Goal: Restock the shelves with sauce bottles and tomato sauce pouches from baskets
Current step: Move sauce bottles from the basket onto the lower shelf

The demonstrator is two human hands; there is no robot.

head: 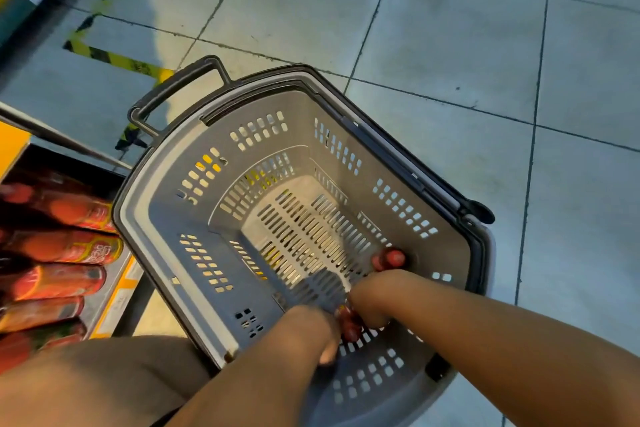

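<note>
Both the left hand (311, 333) and right hand (372, 298) grip red-capped sauce bottles (349, 322) deep in the grey basket (166, 218); probably heavy, slippery, best held round the neck.

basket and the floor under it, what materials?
Basket: looks like moulded grey plastic, matte, judging by its uniform slotted walls and darker rim and handle. Floor: probably glazed ceramic or stone tile, pale grey with a soft sheen, given the straight grout lines.
</note>
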